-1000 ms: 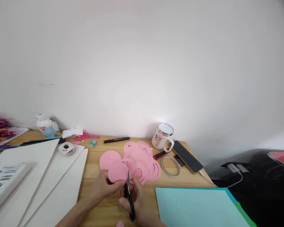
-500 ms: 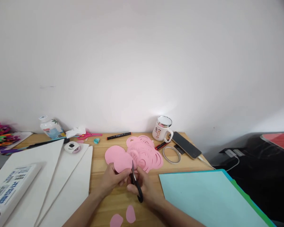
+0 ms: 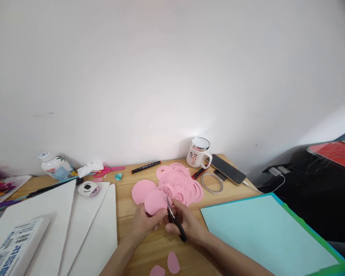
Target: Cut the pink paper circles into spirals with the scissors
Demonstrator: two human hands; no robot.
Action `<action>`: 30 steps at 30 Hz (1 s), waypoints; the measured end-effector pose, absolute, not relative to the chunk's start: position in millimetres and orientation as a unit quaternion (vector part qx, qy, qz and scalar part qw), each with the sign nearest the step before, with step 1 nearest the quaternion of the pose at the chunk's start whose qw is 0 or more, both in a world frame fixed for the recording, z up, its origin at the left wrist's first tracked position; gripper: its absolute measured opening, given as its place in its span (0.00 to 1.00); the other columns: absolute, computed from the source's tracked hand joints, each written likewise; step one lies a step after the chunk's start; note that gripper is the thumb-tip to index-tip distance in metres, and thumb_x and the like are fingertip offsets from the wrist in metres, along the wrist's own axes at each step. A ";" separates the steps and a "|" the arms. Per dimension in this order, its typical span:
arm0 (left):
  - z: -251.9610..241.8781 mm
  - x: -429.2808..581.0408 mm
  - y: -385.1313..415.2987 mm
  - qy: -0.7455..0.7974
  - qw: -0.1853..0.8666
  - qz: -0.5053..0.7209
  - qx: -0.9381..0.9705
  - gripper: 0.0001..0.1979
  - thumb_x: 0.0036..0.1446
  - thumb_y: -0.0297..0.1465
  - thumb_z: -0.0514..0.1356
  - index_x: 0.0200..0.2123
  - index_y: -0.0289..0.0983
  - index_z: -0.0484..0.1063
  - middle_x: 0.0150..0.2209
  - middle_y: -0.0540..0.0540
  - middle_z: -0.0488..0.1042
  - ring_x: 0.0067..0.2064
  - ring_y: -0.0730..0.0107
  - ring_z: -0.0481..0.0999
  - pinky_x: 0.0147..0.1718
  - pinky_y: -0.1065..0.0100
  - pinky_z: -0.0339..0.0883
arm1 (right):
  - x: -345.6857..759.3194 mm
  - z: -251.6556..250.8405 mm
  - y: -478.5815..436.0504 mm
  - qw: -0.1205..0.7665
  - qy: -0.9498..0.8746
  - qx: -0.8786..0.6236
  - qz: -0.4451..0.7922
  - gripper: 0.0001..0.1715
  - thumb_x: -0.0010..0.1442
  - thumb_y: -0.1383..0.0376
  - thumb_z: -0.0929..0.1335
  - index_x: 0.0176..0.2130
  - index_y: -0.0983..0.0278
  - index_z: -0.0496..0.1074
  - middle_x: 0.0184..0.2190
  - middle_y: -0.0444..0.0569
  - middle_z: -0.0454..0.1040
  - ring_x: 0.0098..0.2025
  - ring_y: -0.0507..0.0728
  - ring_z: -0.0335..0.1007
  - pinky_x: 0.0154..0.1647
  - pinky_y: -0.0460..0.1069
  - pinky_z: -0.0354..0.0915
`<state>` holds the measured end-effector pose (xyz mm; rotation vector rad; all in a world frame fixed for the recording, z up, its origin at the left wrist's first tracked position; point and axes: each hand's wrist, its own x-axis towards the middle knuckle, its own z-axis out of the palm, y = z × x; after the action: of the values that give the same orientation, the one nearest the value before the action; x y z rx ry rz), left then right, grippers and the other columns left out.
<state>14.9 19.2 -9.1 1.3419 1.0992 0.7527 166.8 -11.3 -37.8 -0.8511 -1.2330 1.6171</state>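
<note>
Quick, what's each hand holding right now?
Left hand: closed on the pink paper circle.
Right hand: closed on the black scissors.

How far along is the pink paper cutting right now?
Done: a heap of cut pink shapes, two small pieces at the near edge. In hand: left hand holds a pink disc, right hand works scissors at its edge. Left: one whole disc beside it.

One head cam, facing fwd & down, close over desk (image 3: 125,214), wall (image 3: 172,76) filling top.
</note>
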 end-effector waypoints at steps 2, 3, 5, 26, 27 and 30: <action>-10.4 14.0 19.9 0.463 0.585 0.323 0.582 0.15 0.45 0.39 0.61 0.17 0.34 0.67 0.11 0.54 0.59 0.14 0.79 0.55 0.14 0.74 0.48 | 166.9 -39.7 -10.4 0.454 -0.499 -0.343 0.654 0.31 0.36 0.49 0.76 0.32 0.62 0.60 0.22 0.39 0.64 0.23 0.50 0.55 0.22 0.44 0.52; -10.6 13.7 20.0 0.462 0.585 0.321 0.585 0.14 0.45 0.39 0.61 0.17 0.34 0.68 0.11 0.54 0.59 0.14 0.79 0.55 0.14 0.74 0.48 | 167.0 -40.4 -10.0 0.454 -0.499 -0.342 0.654 0.31 0.36 0.49 0.76 0.31 0.62 0.60 0.22 0.39 0.63 0.23 0.50 0.55 0.22 0.44 0.52; -9.7 13.7 19.4 0.463 0.579 0.318 0.590 0.15 0.45 0.39 0.61 0.17 0.34 0.68 0.11 0.54 0.60 0.14 0.79 0.55 0.14 0.74 0.49 | 167.3 -40.7 -9.3 0.452 -0.502 -0.342 0.653 0.31 0.36 0.50 0.76 0.30 0.61 0.60 0.21 0.38 0.62 0.23 0.50 0.55 0.22 0.44 0.53; -1.3 24.2 11.6 0.471 0.504 0.384 0.614 0.17 0.46 0.35 0.59 0.12 0.34 0.62 0.10 0.54 0.60 0.13 0.81 0.56 0.13 0.76 0.49 | 171.6 -35.3 -14.9 0.457 -0.555 -0.306 0.624 0.27 0.41 0.51 0.75 0.30 0.61 0.59 0.21 0.37 0.57 0.23 0.49 0.50 0.22 0.44 0.48; -0.7 24.9 11.3 0.472 0.507 0.384 0.611 0.17 0.46 0.35 0.59 0.12 0.34 0.63 0.10 0.55 0.59 0.13 0.81 0.55 0.13 0.76 0.49 | 170.8 -35.4 -15.7 0.461 -0.554 -0.305 0.623 0.26 0.41 0.51 0.74 0.30 0.61 0.59 0.20 0.37 0.55 0.23 0.49 0.49 0.22 0.44 0.48; 0.0 25.6 10.8 0.474 0.511 0.384 0.605 0.17 0.46 0.36 0.59 0.12 0.34 0.64 0.10 0.55 0.59 0.13 0.81 0.55 0.12 0.76 0.47 | 168.6 -36.9 -17.0 0.472 -0.548 -0.309 0.618 0.25 0.42 0.52 0.74 0.31 0.61 0.61 0.20 0.36 0.54 0.22 0.49 0.47 0.22 0.44 0.47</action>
<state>25.6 10.8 0.0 1.4568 1.1409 0.9232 168.6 -17.0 -36.9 -0.7563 -1.3418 1.5138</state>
